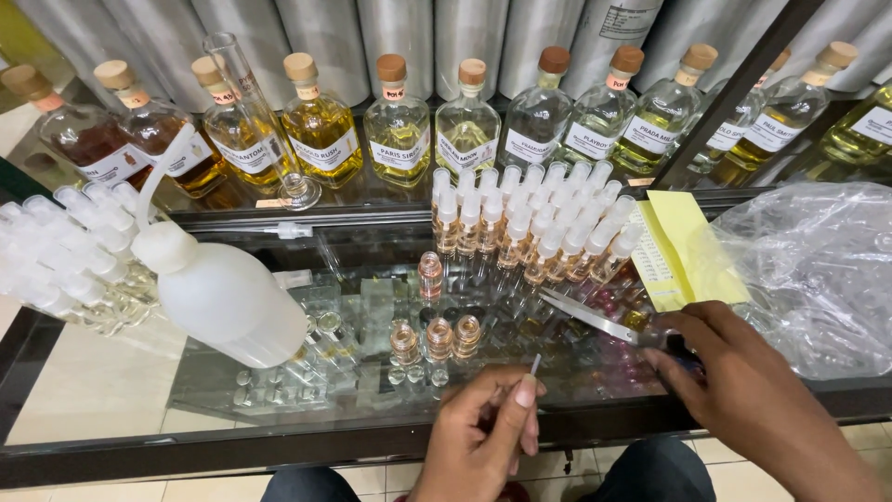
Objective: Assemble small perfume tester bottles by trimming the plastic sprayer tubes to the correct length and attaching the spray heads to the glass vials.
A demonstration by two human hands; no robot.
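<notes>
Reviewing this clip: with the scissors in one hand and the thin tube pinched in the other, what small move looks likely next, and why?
Probably bringing the two hands together so the scissors can trim the thin tube. The right hand holds the scissors with blades slightly parted, pointing left; the left hand pinches the tube upright, its tip free. The blades and tube are still apart, so closing that gap seems the natural step.

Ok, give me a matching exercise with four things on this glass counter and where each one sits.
Things:
1. scissors
2. white squeeze bottle
3. yellow paper
4. thin tube

Places:
A. lying on its side at the left of the counter
B. in the right hand
C. pinched in the left hand
D. beside the clear plastic bag

Pairs: 1-B, 2-A, 3-D, 4-C
</notes>
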